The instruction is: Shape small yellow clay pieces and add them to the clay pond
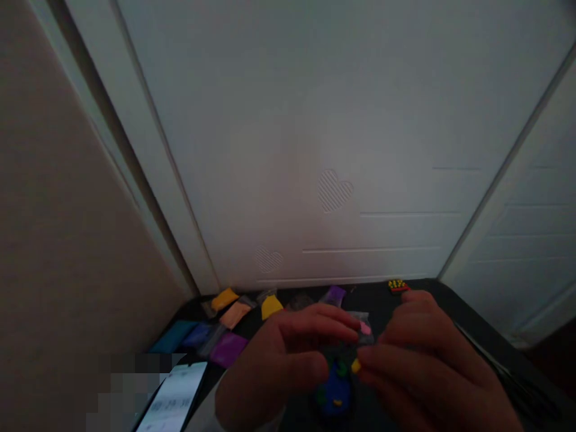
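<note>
A small yellow lump of modelling clay (pixel 356 365) is pinched between the fingertips of my right hand (pixel 432 360), low and right of the middle. My left hand (pixel 288 354) is open, its fingers stretched to the right and its thumb apart from them, with nothing seen between them. Below and between both hands lies a rounded blue clay piece (pixel 338 387) with green bits and a small yellow bit on it. Part of that piece is hidden by my left thumb. The picture is dim, so its finer details are unclear.
Several clay packets lie on the dark table, among them a yellow packet (pixel 271 306), a peach packet (pixel 234 314) and a pink packet (pixel 364 327). A lit phone (pixel 173 396) is at lower left. A small red-and-yellow clay piece (pixel 398 287) sits by the white panel (pixel 288 150).
</note>
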`<state>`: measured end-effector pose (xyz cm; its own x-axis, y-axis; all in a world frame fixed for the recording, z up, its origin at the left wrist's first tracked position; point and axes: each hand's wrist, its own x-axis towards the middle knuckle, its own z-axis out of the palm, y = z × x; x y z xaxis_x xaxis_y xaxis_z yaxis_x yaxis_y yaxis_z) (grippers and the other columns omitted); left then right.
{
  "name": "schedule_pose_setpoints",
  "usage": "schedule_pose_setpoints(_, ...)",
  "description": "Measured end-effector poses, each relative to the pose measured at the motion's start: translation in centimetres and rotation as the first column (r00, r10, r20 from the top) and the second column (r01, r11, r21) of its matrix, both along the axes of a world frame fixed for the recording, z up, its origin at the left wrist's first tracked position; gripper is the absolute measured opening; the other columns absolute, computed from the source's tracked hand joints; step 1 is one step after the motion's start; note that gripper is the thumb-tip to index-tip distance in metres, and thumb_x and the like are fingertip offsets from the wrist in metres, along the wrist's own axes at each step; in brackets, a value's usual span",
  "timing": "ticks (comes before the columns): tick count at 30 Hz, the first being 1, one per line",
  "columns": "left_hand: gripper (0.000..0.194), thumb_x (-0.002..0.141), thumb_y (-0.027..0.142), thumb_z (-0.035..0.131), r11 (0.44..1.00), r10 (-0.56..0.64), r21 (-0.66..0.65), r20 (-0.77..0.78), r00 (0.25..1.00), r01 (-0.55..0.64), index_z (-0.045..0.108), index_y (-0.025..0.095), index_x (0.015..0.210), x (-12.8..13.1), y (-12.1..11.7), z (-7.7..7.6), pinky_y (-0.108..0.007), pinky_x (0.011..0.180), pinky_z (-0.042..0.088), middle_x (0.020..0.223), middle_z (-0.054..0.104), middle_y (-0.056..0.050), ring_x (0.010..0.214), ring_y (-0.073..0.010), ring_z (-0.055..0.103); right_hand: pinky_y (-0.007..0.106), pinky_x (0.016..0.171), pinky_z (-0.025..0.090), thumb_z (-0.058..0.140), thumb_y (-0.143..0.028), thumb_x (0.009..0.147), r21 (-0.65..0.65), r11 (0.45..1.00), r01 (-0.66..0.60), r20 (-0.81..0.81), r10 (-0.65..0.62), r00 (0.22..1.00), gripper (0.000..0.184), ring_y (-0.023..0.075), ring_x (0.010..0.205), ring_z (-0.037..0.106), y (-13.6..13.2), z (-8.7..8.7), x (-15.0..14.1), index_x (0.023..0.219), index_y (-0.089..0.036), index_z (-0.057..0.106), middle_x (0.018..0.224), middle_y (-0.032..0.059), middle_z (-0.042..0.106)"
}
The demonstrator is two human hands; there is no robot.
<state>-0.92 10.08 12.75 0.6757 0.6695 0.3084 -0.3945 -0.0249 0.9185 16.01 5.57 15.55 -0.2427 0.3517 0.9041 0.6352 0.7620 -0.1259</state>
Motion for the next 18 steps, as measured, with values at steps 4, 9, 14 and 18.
schedule_pose_setpoints(4,0.025,0.066,0.028,0.067,0.994,-0.055,-0.098,0.002,0.998,0.055,0.068,0.027,0.091,0.2,0.4,-0.2,-0.026,0.084,0.040,0.107,0.058,-0.002,0.099,-0.0185,0.052,0.029,0.053,0.046,0.063,-0.021,0.069,-0.136,0.990,-0.022,0.028,0.026,0.999,0.018,0.0114,0.059,0.053,1.0,-0.8,0.3,0.087,-0.027,0.061,0.064,-0.0006,0.060)
schedule_pose_setpoints(9,0.020,0.065,0.032,0.067,0.969,-0.048,-0.241,0.011,0.999,0.049,0.070,0.028,0.084,-0.1,0.8,-0.5,-0.026,0.079,0.042,0.098,0.058,-0.002,0.091,-0.0173,0.054,0.025,0.050,0.048,0.066,-0.020,0.066,-0.269,0.960,-0.080,-0.010,0.081,0.997,0.023,0.0102,0.060,0.054,1.9,-1.9,0.0,0.087,-0.029,0.061,0.065,-0.0021,0.060)
schedule_pose_setpoints(14,0.017,0.065,0.026,0.067,0.961,-0.029,-0.275,-0.012,1.000,0.025,0.070,0.028,0.082,-0.4,1.0,-1.1,-0.028,0.079,0.042,0.095,0.058,-0.002,0.088,-0.0166,0.053,0.018,0.048,0.048,0.068,-0.020,0.064,-0.319,0.938,-0.134,-0.004,0.140,0.990,0.023,0.0084,0.059,0.054,2.5,-1.7,0.3,0.086,-0.028,0.064,0.062,-0.0023,0.059)
schedule_pose_setpoints(18,0.016,0.065,0.026,0.068,0.959,0.012,-0.283,0.010,1.000,-0.009,0.070,0.026,0.081,-0.5,0.9,-1.1,-0.027,0.078,0.043,0.091,0.059,-0.002,0.088,-0.0163,0.053,0.017,0.049,0.049,0.070,-0.020,0.061,-0.341,0.931,-0.132,0.033,0.152,0.988,0.026,0.0086,0.060,0.055,2.7,-1.3,0.5,0.086,-0.026,0.064,0.066,-0.0017,0.061)
